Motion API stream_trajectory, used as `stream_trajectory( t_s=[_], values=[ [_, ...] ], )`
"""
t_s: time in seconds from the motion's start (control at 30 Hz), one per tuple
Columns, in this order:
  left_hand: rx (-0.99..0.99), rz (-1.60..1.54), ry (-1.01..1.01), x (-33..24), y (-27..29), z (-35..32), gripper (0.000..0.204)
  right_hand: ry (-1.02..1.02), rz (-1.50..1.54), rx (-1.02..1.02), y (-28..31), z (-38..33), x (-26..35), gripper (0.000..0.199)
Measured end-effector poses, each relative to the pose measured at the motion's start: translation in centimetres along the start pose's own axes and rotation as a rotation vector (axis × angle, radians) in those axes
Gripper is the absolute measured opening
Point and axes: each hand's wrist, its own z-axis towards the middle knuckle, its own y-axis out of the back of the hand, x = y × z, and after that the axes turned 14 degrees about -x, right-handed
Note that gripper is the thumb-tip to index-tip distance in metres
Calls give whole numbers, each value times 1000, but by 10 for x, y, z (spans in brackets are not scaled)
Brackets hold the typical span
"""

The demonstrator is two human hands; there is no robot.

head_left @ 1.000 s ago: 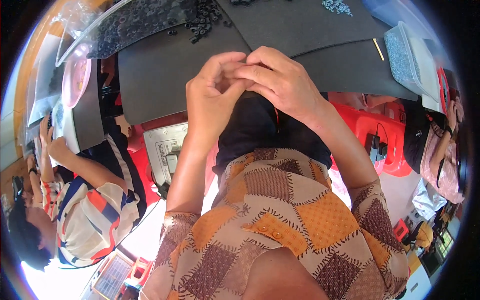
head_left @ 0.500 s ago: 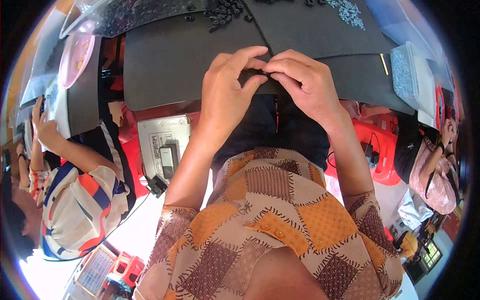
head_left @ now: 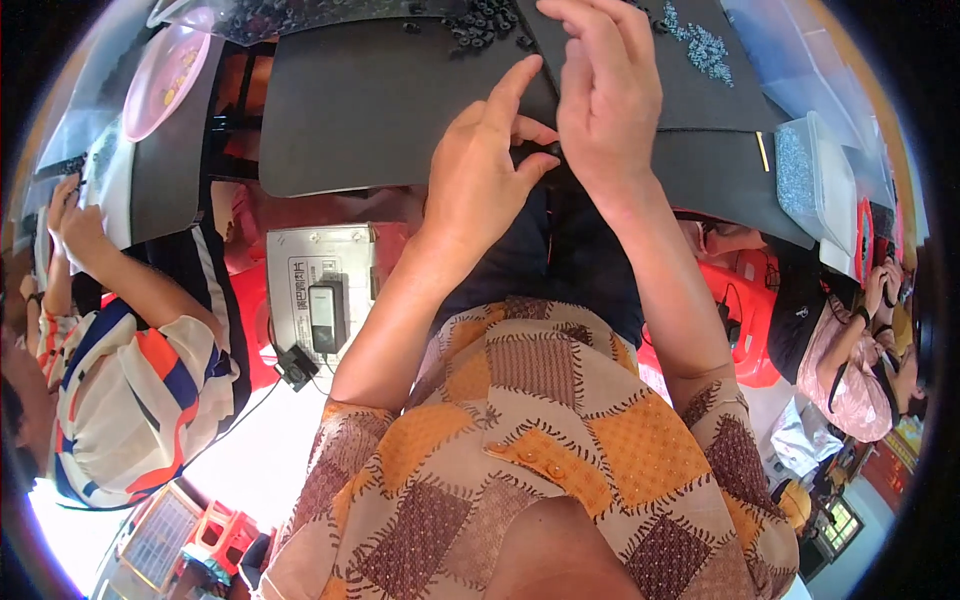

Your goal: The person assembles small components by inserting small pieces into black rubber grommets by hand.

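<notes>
My left hand [head_left: 492, 160] is closed in a pinch near the table's front edge, with a small black part [head_left: 556, 151] at its thumb and fingertip; its index finger points up and away. Farther out, my right hand [head_left: 608, 105] reaches over the dark table mat [head_left: 370, 110] with its fingers stretched out, and nothing shows in it. Beyond my hands lies a pile of small black ring-like parts [head_left: 484, 25]. To the right of my right hand, small blue-grey pieces [head_left: 705, 52] are heaped on the mat.
A clear tub of blue-grey pieces [head_left: 797, 170] stands at the right, near a thin yellow stick [head_left: 762, 152]. A pink dish [head_left: 165, 80] is at the far left. A clear tray of black parts [head_left: 250, 18] sits at the back. Co-workers sit on both sides.
My right hand has left the left hand's fingertips and moved away across the mat, its fingers stretching out. The left hand stays near the edge with the small black part.
</notes>
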Motion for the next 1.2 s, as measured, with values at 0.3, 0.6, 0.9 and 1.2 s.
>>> stream_trajectory(
  t_s=[0.3,0.6,0.9,1.2],
  values=[
    [-102,-1,-126,9,-3,-2,101,158,-143,-87,-32,-13,-8,25],
    [-75,14,-135,8,-2,-4,99,30,-162,-56,-14,1,-15,30],
    [71,58,-123,7,9,9,54,-255,135,35,41,-18,-31,23],
    [188,-908,584,12,10,21,30,-345,417,357,46,-20,-16,49]
  ],
)
